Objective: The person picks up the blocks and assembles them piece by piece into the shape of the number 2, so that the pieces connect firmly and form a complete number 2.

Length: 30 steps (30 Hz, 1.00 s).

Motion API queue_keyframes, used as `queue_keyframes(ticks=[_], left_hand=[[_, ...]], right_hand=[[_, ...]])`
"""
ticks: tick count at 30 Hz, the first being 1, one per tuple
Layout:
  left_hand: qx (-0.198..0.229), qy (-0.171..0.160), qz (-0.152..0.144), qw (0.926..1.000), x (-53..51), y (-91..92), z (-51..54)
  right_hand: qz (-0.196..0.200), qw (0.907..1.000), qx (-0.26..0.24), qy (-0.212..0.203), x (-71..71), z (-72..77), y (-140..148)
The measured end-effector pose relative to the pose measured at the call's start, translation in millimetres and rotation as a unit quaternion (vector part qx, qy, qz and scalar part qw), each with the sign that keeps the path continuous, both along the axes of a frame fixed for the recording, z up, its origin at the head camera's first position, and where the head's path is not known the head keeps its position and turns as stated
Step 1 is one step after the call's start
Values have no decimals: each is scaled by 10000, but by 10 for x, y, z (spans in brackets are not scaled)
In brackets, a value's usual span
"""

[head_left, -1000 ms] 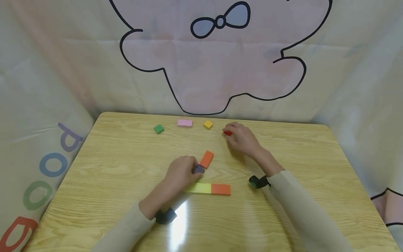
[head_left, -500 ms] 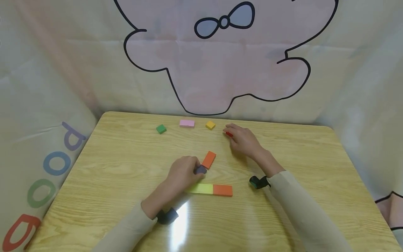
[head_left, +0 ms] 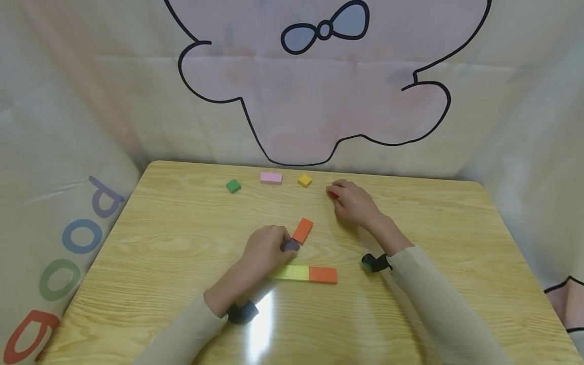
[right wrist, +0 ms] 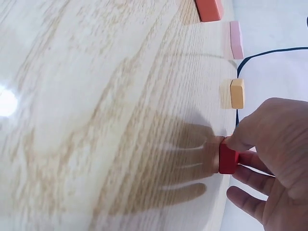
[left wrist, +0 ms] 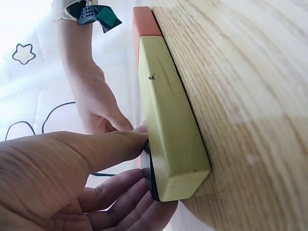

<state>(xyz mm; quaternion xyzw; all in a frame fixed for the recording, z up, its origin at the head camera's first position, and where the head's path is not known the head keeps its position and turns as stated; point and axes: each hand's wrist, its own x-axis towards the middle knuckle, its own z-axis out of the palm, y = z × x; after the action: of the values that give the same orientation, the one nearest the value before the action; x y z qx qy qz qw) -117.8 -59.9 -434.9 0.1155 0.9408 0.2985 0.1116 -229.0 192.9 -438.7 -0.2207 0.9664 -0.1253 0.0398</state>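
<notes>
My left hand [head_left: 266,249] pinches a dark block [head_left: 290,245] between thumb and fingers. That block's far corner meets the lower end of a tilted orange block [head_left: 302,230]. Nearer the body, a yellow-green block [head_left: 293,273] lies end to end with another orange block [head_left: 323,275]; in the left wrist view the yellow-green block [left wrist: 171,120] partly hides the dark one. Toward the table's back, my right hand [head_left: 355,204] grips a red block [head_left: 333,194]. The right wrist view shows thumb and fingers round this red block [right wrist: 228,156], which is at the tabletop.
Along the back of the wooden table [head_left: 433,218] lie a green block [head_left: 233,186], a pink block [head_left: 271,178] and a yellow block [head_left: 305,180]. A printed cloth [head_left: 292,101] hangs behind the table and at its sides.
The head view has shifted slightly since the first frame. Both hands keep their blocks, and the red block shows a little less between the right fingers.
</notes>
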Motion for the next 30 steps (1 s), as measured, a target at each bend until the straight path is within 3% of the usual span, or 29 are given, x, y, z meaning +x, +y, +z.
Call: queue_keyframes(ticks=[14,30], left_hand=[[-4,1,3,10000,-6,-4,-5],[68,64,-20,10000,-6,-2,-14]], right_hand=[[-277,9995,77,-118,24,-15,-44],[-526,9978,-411,-57,44,-64,-45]])
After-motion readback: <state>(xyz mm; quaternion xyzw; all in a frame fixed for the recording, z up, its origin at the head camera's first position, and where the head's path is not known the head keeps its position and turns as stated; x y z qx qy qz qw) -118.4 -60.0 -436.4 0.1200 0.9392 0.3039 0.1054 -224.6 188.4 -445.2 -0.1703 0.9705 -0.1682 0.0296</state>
